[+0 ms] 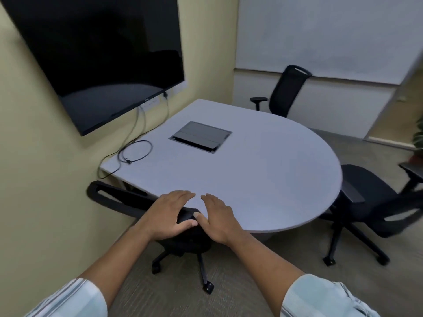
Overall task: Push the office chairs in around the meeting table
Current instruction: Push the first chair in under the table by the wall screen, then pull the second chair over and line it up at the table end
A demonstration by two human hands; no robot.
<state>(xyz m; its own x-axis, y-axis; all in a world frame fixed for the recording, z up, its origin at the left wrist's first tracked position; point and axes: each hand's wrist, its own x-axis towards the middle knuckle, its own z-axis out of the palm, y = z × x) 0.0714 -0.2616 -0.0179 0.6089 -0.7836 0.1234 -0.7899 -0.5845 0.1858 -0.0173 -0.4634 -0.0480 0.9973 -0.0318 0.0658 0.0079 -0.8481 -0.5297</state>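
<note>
At the near edge of the worktop point(251, 170), status by item:

Near chair point(183, 241): seat mostly tucked under the worktop, backrest angled off to the left along the wall; only base and castors show below.
Left hand point(170, 213): palm down on the chair's black top part, fingers flat and spread, thumb hooked under; pressing, not gripping. Looks like a push stance.
Right hand point(217, 218): flat and open just beside the left, over the worktop edge, holding nothing; likely bracing or steering.
Right chair point(375, 202): turned sideways, well out from the edge; not yet pushed in.
Far chair point(289, 92): upright behind the worktop, close in; seat hidden.
Cable point(135, 152): coiled on the worktop by the wall, clear of the chairs.
</note>
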